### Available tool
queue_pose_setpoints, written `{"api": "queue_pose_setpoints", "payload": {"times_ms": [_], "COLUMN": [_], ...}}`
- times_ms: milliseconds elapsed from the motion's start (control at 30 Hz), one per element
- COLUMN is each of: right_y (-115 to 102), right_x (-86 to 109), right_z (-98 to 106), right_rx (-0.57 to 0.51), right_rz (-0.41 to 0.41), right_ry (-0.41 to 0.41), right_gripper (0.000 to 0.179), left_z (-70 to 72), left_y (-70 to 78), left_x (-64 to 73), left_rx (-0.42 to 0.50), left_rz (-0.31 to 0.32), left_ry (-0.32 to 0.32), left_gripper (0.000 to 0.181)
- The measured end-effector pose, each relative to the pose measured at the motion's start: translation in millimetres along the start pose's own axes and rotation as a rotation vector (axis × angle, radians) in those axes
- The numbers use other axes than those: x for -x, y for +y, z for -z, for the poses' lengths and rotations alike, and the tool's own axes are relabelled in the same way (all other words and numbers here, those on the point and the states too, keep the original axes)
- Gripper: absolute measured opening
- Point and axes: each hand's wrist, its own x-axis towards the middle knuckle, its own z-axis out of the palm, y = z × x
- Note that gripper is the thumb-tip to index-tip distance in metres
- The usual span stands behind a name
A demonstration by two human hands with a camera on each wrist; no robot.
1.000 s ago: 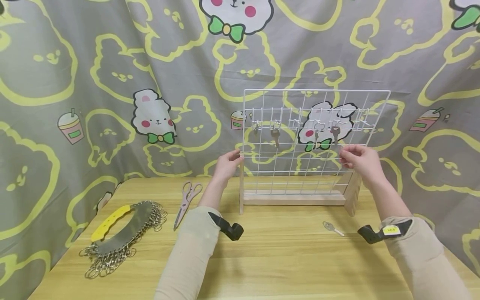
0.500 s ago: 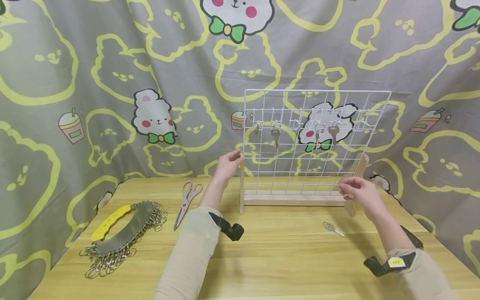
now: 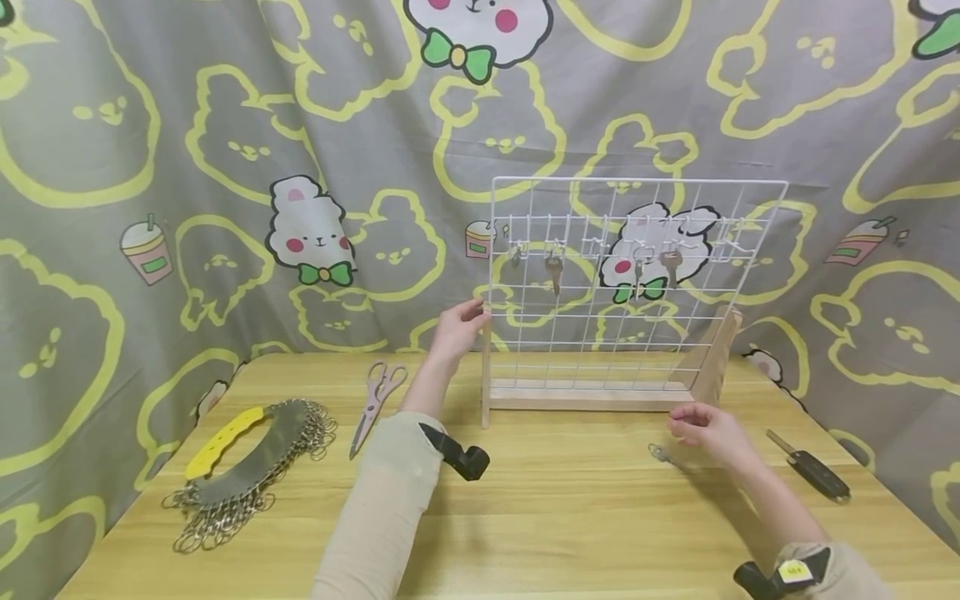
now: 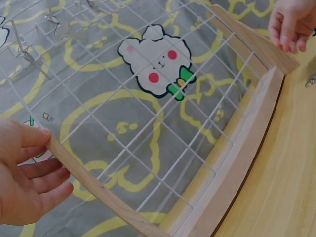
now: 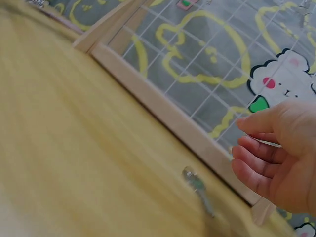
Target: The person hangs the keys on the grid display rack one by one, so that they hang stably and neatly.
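A white wire grid rack (image 3: 600, 317) with wooden sides stands on the table, several keys hanging from its hooks, among them a brown key (image 3: 554, 271). My left hand (image 3: 456, 332) holds the rack's left wooden side (image 4: 94, 185) at its upper end, thumb tip on the wood. Fingers loosely bent and holding nothing, my right hand (image 3: 708, 432) hovers low before the rack's right end. Just left of and below it, a small key with a ring (image 5: 197, 190) lies on the table, partly hidden by the hand in the head view.
At right lies a black car key (image 3: 817, 475). Pink-handled scissors (image 3: 372, 408) lie left of the left arm. Farther left is a yellow-handled metal holder (image 3: 262, 450) with several key rings. A patterned curtain (image 3: 390, 142) hangs behind the table (image 3: 540, 517).
My right hand has come down from beside the rack's right side toward the small key on the table. The black car key has come into sight. My left hand stays at the rack.
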Motion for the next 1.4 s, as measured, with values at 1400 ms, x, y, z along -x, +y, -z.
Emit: {"api": "queue_pose_setpoints", "payload": {"times_ms": [1400], "right_y": [22], "right_x": [6.7], "right_z": [-32], "right_rx": [0.387], "right_rz": [0.073], "right_ry": [0.028], "right_gripper": [0.01], "left_z": [0.7], "left_y": [-1.3], "left_x": [1.0], "left_rx": [0.006], "left_rz": [0.001], "left_ry": [0.006], "left_gripper": [0.046]}}
